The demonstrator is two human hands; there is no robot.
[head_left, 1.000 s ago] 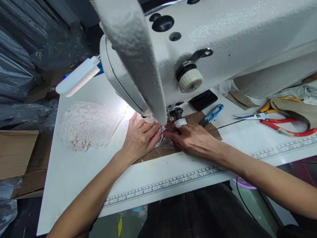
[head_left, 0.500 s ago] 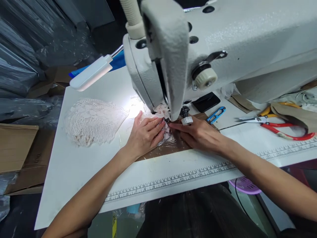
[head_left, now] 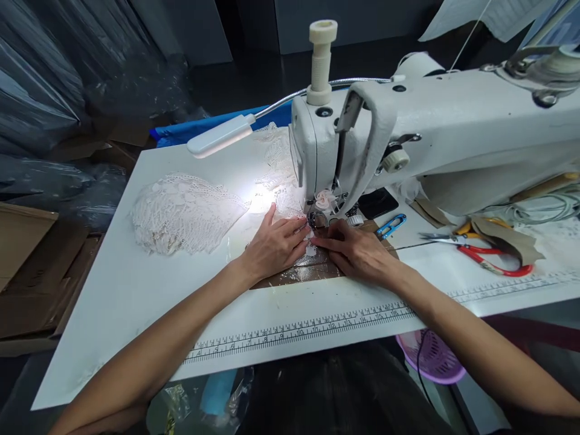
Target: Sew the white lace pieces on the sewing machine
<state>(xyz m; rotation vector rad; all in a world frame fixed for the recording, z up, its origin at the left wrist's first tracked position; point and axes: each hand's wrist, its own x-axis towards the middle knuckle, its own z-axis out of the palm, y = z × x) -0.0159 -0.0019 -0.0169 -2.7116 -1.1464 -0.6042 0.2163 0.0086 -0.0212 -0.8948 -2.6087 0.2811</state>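
My left hand (head_left: 274,244) lies flat on a small piece of white lace (head_left: 310,249) just in front of the presser foot (head_left: 318,219) of a white sewing machine (head_left: 435,133). My right hand (head_left: 353,251) presses down beside it from the right, fingertips meeting the left hand's at the lace. A small pink fabric flower (head_left: 324,199) sits at the needle. Both hands rest on a brown taped patch (head_left: 299,275) of the white table (head_left: 136,290).
A pile of white lace pieces (head_left: 185,211) lies at the left under a gooseneck lamp (head_left: 217,136). Right of the machine lie blue thread snips (head_left: 392,225), red-handled scissors (head_left: 484,257) and a black phone (head_left: 377,202). A ruler strip (head_left: 317,329) runs along the front edge. Cardboard boxes (head_left: 27,272) stand left, a purple basket (head_left: 430,356) below.
The camera has pulled back and up, so the whole machine head now shows. Both hands stay pressed on the lace at the presser foot, hardly moved.
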